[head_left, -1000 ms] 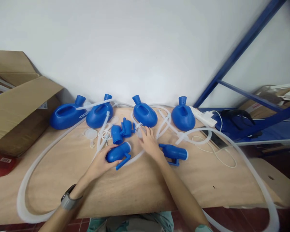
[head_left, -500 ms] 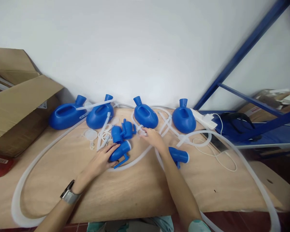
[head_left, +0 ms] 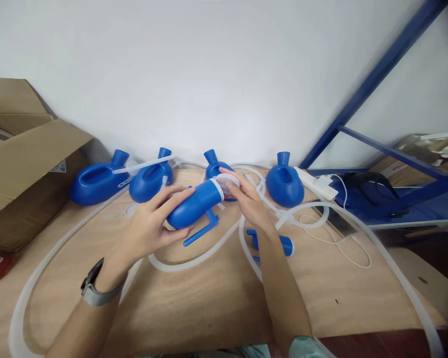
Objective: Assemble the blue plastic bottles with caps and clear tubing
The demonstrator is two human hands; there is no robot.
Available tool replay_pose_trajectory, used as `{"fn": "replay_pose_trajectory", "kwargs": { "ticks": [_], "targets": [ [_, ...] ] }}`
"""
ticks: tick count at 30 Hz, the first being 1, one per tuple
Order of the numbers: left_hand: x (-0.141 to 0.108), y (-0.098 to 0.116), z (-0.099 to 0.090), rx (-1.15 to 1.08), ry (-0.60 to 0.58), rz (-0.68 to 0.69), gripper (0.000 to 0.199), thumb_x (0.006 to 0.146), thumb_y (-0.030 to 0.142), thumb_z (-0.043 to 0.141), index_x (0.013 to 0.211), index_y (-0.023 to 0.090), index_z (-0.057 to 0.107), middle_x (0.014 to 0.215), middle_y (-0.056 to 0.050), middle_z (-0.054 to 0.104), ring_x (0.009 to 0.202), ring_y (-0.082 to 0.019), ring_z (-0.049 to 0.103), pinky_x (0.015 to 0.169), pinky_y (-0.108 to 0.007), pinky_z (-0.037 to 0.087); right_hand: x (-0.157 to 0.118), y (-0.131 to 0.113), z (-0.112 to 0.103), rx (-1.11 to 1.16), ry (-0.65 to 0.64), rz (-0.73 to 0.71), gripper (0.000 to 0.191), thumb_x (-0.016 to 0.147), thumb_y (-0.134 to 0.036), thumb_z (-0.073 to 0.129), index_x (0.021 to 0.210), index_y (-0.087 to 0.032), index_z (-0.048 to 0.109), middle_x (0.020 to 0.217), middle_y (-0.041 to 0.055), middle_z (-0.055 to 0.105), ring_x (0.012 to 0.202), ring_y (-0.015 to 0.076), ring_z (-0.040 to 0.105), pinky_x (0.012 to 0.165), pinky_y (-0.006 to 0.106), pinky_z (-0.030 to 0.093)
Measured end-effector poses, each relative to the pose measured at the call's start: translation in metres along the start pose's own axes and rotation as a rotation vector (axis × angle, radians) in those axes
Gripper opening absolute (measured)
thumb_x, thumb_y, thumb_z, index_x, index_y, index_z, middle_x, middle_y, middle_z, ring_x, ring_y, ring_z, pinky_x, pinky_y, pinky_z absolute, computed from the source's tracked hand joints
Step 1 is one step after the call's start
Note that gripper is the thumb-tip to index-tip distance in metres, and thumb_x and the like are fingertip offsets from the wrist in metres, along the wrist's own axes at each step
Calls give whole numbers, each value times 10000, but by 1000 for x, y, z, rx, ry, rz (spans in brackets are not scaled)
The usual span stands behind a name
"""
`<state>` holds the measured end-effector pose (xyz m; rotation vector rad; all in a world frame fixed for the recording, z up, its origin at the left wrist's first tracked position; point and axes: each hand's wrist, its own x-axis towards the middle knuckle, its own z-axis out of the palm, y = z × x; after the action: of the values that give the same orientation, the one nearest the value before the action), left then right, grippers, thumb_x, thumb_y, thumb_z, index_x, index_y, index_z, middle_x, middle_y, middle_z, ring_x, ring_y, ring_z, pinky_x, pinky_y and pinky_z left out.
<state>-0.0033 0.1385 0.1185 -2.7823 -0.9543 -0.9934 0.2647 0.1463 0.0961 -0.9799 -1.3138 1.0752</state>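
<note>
My left hand is wrapped round a blue elbow-shaped spout piece, raised above the table and tilted up to the right. It has a white rim, and a thin blue lever sticks out below. My right hand grips a round translucent cap against that rim; I cannot tell whether it is seated. Behind my right hand stands a partly hidden blue urinal bottle. Another blue spout piece lies beside my right forearm, which covers part of it.
More blue urinal bottles stand along the wall: one far left, another beside it, one to the right. Translucent hoses loop over the table. A cardboard box stands left; a power strip and phone lie right.
My left hand has lifted the blue spout piece off the table, up and to the right. My right hand has raised the translucent cap from near the third bottle, and the two pieces now meet.
</note>
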Motion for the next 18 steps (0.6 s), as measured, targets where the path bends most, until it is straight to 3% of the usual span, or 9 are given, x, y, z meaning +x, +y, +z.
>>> {"fn": "replay_pose_trajectory", "kwargs": {
  "ticks": [2,5,8,10,14,18],
  "targets": [
    [14,2,-8,81,6,46,626,987,449,702,1558,282,509,1443,-124,643,1137,-302,734,819,-338,631,-4,-6,5,96,20,-11,487,976,-602,643,1359,-311,715,1452,11,688,1331,254,651,1088,387,579],
    [26,5,-10,112,11,62,602,1007,441,676,1564,286,507,1443,-117,650,1138,-298,739,767,-319,624,-5,-6,12,198,50,-14,553,1007,-695,534,1348,-294,703,1482,20,670,1401,249,604,1183,407,502],
    [28,9,-4,139,25,63,561,1025,433,657,1546,275,520,1445,-122,655,1142,-298,743,721,-307,614,-4,-1,16,226,82,-2,551,1037,-698,449,1343,-297,670,1508,27,646,1392,241,607,1172,416,500],
    [28,10,2,151,45,86,518,1041,441,636,1517,261,544,1424,-132,671,1110,-294,753,696,-304,608,-2,-1,17,280,90,2,415,1019,-606,531,1266,-296,652,1448,28,687,1338,248,645,1129,419,526],
    [27,12,10,135,62,149,456,1048,427,637,1466,254,583,1407,-132,695,1098,-285,758,765,-324,633,0,-5,18,446,79,-18,180,896,-361,620,1049,-273,584,1206,22,793,1188,273,731,1062,446,561],
    [27,11,14,131,64,212,449,1040,340,653,1474,250,581,1451,-134,673,1187,-302,737,938,-410,644,1,-5,21,445,122,-102,135,946,-363,532,1005,-263,601,1092,21,812,1133,259,754,1101,466,542]
  ]
}}
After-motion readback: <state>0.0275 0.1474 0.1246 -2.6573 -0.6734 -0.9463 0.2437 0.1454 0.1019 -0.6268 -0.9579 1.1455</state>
